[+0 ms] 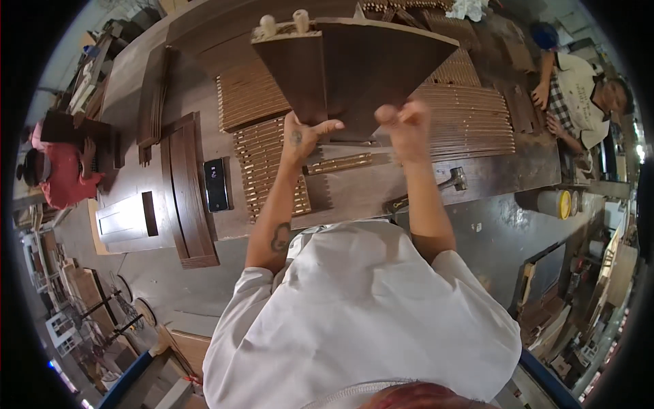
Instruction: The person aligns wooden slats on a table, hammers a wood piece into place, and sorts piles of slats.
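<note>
A dark brown wooden board (381,71) stands raised at an angle above the bench, with two pale dowels (285,24) sticking up from its upper left end. My left hand (306,136) is closed on the board's lower left part; its thumb points right across the near face and its other fingers are hidden behind. By the lower right edge is my right hand (407,129), its fingers bent and smeared by motion, so contact with the board is unclear. Below the board a narrow slotted strip (338,163) lies on the bench. A hammer (458,179) rests just right of my right forearm.
Stacked dark slats with pale end marks (269,163) cover much of the workbench (490,177). A phone (216,185) and long frame pieces (185,191) lie left. One person (579,102) works at the right end, another (65,163) at the left. A yellow-lidded bucket (555,204) stands right.
</note>
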Available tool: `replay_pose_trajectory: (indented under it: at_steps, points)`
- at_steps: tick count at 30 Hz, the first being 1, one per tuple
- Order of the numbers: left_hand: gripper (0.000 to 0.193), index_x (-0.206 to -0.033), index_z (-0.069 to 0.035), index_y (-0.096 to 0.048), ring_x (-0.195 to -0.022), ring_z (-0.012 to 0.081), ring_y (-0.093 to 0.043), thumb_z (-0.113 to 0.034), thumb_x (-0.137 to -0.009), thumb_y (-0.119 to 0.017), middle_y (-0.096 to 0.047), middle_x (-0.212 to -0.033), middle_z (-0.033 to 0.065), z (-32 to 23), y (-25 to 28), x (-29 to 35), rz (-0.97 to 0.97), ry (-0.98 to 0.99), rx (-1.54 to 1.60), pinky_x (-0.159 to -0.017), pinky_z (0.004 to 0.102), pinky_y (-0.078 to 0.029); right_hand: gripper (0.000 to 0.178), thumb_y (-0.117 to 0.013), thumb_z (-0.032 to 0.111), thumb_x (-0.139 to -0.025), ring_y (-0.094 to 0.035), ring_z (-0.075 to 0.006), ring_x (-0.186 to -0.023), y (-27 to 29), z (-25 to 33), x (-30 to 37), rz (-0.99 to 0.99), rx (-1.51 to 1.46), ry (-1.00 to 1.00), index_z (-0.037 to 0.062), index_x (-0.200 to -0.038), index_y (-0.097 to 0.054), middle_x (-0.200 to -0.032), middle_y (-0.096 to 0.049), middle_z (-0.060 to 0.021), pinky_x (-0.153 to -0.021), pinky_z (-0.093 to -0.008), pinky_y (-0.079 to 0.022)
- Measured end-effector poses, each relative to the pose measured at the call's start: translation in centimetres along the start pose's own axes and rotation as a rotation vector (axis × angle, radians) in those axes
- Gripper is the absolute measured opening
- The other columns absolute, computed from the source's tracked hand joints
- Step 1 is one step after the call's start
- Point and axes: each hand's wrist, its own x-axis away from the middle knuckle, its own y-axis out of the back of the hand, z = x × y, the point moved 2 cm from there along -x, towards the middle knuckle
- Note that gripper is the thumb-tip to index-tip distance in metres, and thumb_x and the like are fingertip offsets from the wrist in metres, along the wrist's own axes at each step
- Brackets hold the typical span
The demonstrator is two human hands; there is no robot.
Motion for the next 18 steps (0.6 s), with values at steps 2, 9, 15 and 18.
replay_pose_trajectory:
  at_steps: [2, 9, 15, 18]
  points:
    - [0.031, -0.085, 0.004, -0.067, -0.073, 0.0128, -0.064, -0.004, -0.062, -0.087, -0.069, -0.081, 0.0072, 1.2, 0.2, 0.1, 0.033, 0.065, 0.076, -0.070, 0.0269, -0.054, 0.025, -0.069, 0.024, -0.088, -0.053, -0.0097, -0.073, -1.2, 5.0, -2.5, -0.058, -0.019, 0.209, 0.0005, -0.091, -0.063, -0.086, -0.061, -0.0023, -0.062, -0.0241, -0.042]
    - [0.039, -0.093, 0.004, -0.065, -0.079, 0.0139, -0.064, 0.002, -0.061, -0.086, -0.068, -0.087, 0.0072, 0.8, -0.6, -0.3, -0.048, 0.043, 0.120, -0.067, 0.0259, -0.054, 0.036, -0.054, 0.036, -0.096, -0.037, -0.0068, -0.064, -1.8, 6.0, -2.9, -0.285, 0.363, 0.186, 0.0079, -0.074, -0.047, -0.072, -0.043, 0.0028, -0.054, -0.0239, -0.029]
    - [0.055, -0.104, 0.007, -0.060, -0.090, 0.0194, -0.065, 0.009, -0.056, -0.086, -0.067, -0.097, 0.0125, 2.6, -0.3, 0.4, -0.039, 0.143, 0.235, -0.076, 0.0302, -0.059, 0.038, -0.051, 0.028, -0.097, -0.040, -0.0123, -0.055, -2.5, 6.4, -2.4, -0.378, 0.573, 0.324, 0.0035, -0.068, -0.050, -0.062, -0.046, -0.0021, -0.050, -0.0286, -0.028]
    - [0.057, -0.107, 0.008, -0.057, -0.095, 0.0215, -0.064, 0.008, -0.057, -0.085, -0.066, -0.100, 0.0121, 4.0, 0.0, 0.3, -0.062, 0.141, 0.220, -0.080, 0.0334, -0.059, 0.036, -0.051, 0.026, -0.097, -0.039, -0.0142, -0.055, -2.2, 5.9, -1.7, -0.408, 0.698, 0.382, 0.0045, -0.068, -0.050, -0.063, -0.045, -0.0024, -0.051, -0.0294, -0.028]
